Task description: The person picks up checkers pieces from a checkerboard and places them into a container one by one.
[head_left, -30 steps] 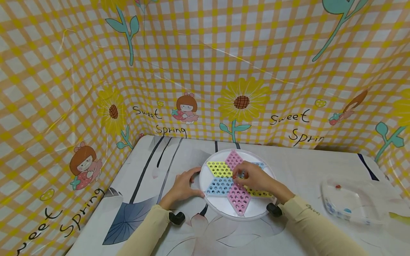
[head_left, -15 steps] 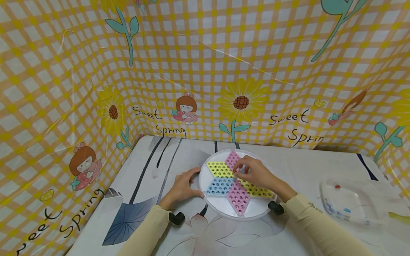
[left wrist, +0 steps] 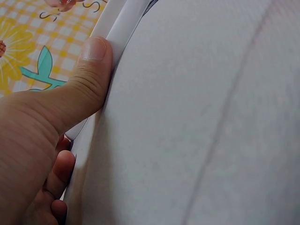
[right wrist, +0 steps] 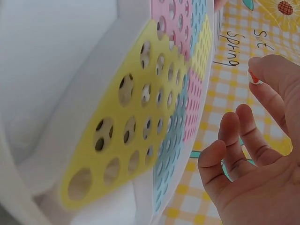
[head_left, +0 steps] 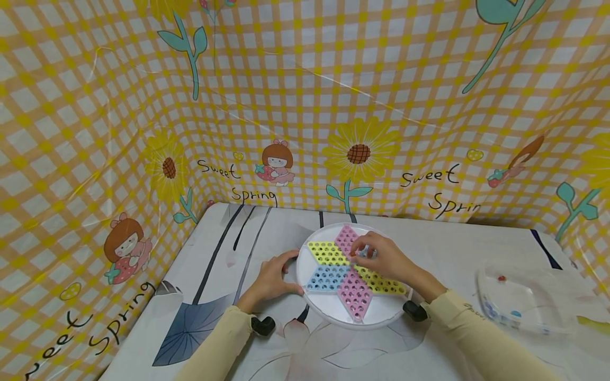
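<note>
A round white Chinese checkers board (head_left: pixel 329 309) lies on the table, with a star of pink, yellow and blue fields full of holes. My right hand (head_left: pixel 383 258) is above its far right part, where it hides most of one blue field. Between thumb and index finger it pinches a clear marble (right wrist: pixel 253 77) with red inside; the other fingers are loosely bent, apart from the board. My left hand (head_left: pixel 271 278) rests at the board's left edge, thumb and index finger spread. In the left wrist view its thumb (left wrist: pixel 89 75) lies straight along the white rim.
To the right stands a clear plastic container (head_left: pixel 486 304) holding several marbles, among them a red one (head_left: pixel 502 278) and a blue one (head_left: pixel 516 313). A flower-patterned white cloth (head_left: pixel 305 354) covers the table. A yellow checked curtain (head_left: pixel 305 106) hangs behind and at the sides.
The right hand has risen slightly and shifted a little right from the board's middle, still pinching the red marble. My left hand stays at the board's edge.
</note>
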Tool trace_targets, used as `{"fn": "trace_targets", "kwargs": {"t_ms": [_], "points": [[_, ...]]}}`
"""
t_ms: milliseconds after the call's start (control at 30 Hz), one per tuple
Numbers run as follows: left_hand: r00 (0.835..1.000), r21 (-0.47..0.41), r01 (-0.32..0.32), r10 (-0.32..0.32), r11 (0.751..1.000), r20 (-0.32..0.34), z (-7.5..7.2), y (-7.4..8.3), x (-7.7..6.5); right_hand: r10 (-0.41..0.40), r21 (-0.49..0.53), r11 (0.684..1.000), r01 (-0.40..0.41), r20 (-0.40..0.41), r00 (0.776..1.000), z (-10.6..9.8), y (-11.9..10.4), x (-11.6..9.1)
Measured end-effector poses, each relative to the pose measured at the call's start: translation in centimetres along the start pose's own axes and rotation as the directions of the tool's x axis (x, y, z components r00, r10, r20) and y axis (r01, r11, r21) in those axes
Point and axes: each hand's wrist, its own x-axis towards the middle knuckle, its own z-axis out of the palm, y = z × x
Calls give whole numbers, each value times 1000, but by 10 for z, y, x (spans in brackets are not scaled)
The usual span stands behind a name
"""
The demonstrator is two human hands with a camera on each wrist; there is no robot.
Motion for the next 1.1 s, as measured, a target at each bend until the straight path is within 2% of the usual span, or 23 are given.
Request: {"fn": "trace_targets", "kwargs": {"t_ms": [367, 767, 1000, 1100], "points": [[1000, -9, -7, 7, 1000, -2, 1, 4, 0, -34, -27, 999, 32, -61, 998, -31, 6, -26], [1000, -3, -13, 13, 1000, 5, -1, 5, -3, 45, -127, 990, -62, -134, 990, -68, 17, -67], [1000, -21, -13, 13, 1000, 2, -2, 7, -2, 16, -192, 979, -63, -239, 971, -91, 32, -95], [1000, -11, -12, 12, 1000, 4, -1, 6, -2, 30, -212, 973, -88, -263, 964, -101, 39, -108]]}}
